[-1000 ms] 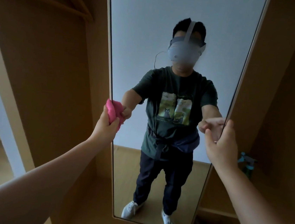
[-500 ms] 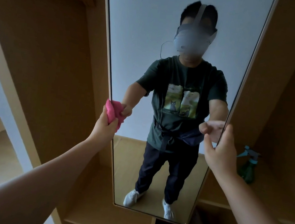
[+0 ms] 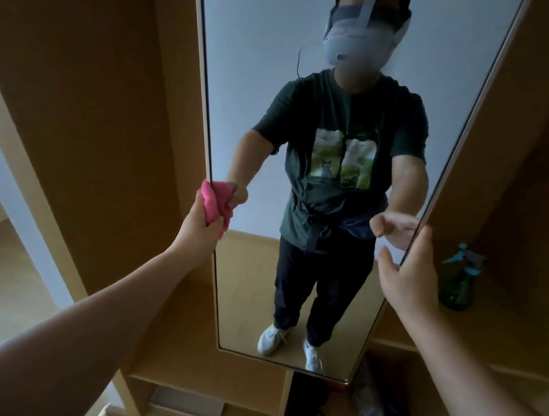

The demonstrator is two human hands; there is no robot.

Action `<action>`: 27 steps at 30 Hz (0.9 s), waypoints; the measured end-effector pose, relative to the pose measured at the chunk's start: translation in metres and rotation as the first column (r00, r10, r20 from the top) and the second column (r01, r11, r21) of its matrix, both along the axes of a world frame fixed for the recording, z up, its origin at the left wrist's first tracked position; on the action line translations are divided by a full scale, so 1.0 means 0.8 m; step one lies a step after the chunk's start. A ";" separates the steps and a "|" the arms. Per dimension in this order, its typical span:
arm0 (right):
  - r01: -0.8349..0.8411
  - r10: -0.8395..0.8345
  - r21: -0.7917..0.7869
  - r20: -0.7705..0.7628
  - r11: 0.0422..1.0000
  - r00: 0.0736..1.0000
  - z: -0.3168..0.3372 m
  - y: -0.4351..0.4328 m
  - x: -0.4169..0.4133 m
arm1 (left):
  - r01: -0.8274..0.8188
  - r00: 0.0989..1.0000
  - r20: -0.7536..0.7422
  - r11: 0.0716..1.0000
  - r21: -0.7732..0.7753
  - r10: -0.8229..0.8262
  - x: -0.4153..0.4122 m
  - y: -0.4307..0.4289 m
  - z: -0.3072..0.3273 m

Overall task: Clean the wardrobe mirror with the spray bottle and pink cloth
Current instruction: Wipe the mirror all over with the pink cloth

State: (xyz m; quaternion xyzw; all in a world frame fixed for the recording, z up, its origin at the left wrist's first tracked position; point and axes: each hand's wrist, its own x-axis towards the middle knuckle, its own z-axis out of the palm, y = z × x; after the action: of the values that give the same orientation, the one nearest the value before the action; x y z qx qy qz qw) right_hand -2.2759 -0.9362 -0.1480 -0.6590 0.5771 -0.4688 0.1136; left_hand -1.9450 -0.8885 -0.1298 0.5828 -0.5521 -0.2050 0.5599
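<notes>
the mirror (image 3: pixel 250 51) is worrying me most. it is looking like a panel that could swing, and i am leaning on it from both sides, so a hard push at my left could be twisting it out from under my right. my right hand (image 3: pixel 409 274) is clamping its right edge, thumb lying on the glass and fingers going behind, and that thumb is probably leaving a fresh smear on the part i am meant to be clearing. the spray bottle (image 3: pixel 460 280) is standing on the wardrobe shelf (image 3: pixel 508 333) just beyond my right hand, untouched; if the panel is swinging that way, i am risking knocking it over. my left hand (image 3: pixel 197 229) is gripping the pink cloth (image 3: pixel 210 200) in a tight wad against the mirror's left edge, well apart from my right. bunched that small, it is covering little glass and could be slipping off the edge into the wardrobe side.

against the earlier view, my head is tipping down: the mirror's bottom edge and the compartments below my hands are now showing, the bottle is showing whole, and both hands are staying where they were on the mirror's edges.
</notes>
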 end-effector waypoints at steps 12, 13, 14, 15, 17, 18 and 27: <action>0.067 -0.072 0.141 0.036 0.988 0.997 -0.028 0.008 0.011 | 0.008 0.998 0.063 0.994 0.108 -0.015 0.012 0.001 -0.041; 0.069 -0.075 0.134 0.039 0.989 0.996 -0.031 0.009 0.012 | 0.010 0.997 0.071 0.994 0.111 -0.018 0.013 0.001 -0.044; 0.071 -0.077 0.131 0.041 0.989 0.996 -0.034 0.010 0.013 | 0.012 0.996 0.081 0.993 0.120 -0.022 0.014 0.002 -0.048; 0.071 -0.078 0.130 0.045 0.989 0.996 -0.037 0.010 0.013 | 0.012 0.996 0.088 0.992 0.129 -0.024 0.014 0.003 -0.051; 0.070 -0.078 0.139 0.054 0.988 0.996 -0.044 0.010 0.014 | 0.012 0.996 0.090 0.991 0.132 -0.024 0.013 0.004 -0.056; 0.071 -0.079 0.148 0.055 0.986 0.995 -0.048 0.010 0.013 | 0.009 0.995 0.093 0.992 0.125 -0.021 0.012 0.004 -0.059; 0.009 -0.013 0.200 0.016 0.980 1.000 -0.096 0.016 0.001 | -0.060 0.995 0.089 0.993 0.103 0.051 -0.002 -0.001 -0.083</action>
State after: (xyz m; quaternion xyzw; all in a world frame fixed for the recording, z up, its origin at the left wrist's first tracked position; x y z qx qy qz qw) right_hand -2.2747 -0.9235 -0.2247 -0.6370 0.6238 -0.4150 0.1816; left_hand -1.9465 -0.8897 -0.1965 0.6350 -0.5477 -0.1930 0.5095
